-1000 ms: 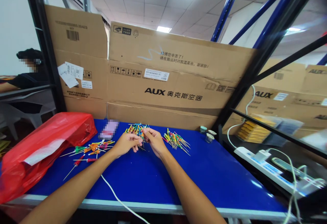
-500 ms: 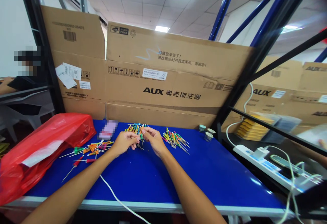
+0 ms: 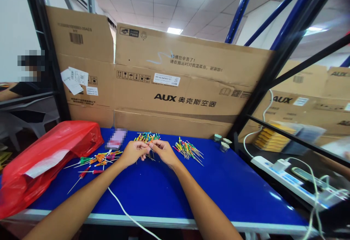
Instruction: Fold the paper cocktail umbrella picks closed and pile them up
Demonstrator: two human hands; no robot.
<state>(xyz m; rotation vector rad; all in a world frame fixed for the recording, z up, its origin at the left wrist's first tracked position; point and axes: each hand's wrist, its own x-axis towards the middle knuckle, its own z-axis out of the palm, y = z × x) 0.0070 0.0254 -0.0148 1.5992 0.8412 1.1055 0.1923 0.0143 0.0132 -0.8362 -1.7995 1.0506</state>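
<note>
While the left hand (image 3: 133, 152) and the right hand (image 3: 164, 153) curl closed, their fingertips meet on one bunch of thin coloured sticks (image 3: 147, 138), held just above the tabletop (image 3: 218, 192) with the sticks fanning out past the fingers. Each stick is slender and pointed, with yellow, green, red or blue sleeves; the smallest parts are too fine to make out.

Two more loose heaps lie on the blue tabletop, one on either side of the hands. The right heap (image 3: 188, 151) is a tight, mostly yellow and green spread near the right hand. The left heap (image 3: 95, 161) is scattered wider, with red, orange and green sticks, near the left hand.

Just behind the left hand sits one pixel-blurred packet (image 3: 116, 138). Three small cups (image 3: 222, 141) stand together toward the far right corner, well apart from the hands. One red plastic bag (image 3: 46, 156) slumps over the left edge, touching the left heap's outer end. One white cable (image 3: 123, 207) crosses the tabletop below the left forearm.

Past the right edge lies one white power strip (image 3: 281, 178). Two large AUX cardboard cartons (image 3: 175, 86) stand behind, and one person (image 3: 28, 83) sits far left.
</note>
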